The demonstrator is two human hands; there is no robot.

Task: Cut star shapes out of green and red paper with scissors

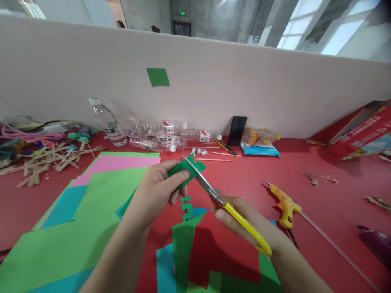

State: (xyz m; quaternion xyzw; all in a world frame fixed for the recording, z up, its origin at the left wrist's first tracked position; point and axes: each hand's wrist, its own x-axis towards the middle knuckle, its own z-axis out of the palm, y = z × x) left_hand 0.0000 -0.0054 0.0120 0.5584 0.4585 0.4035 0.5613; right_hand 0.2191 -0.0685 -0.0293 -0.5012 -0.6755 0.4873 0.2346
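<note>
Between the thumb and fingers of my left hand (163,181) is a small piece of dark green paper (180,167), its far edge notched. My right hand (236,213) is closed on yellow-handled scissors (210,189). Their metal blades point up and left, lying across the green paper close to my left thumb. Just below, on the red table, rest small green cut-outs (187,208). Nearer to me lie a bent green strip (184,252), a blue sheet (165,260) and other green pieces. Some fingers of both hands are hidden.
Large light green sheets (100,215) with pink and blue ones cover the left. Wooden sticks (58,160) are heaped beyond. Plastic bottles (152,142), a black phone (237,130) and a snack packet (259,148) line the white partition (198,93). At right lies a yellow glue gun (284,205).
</note>
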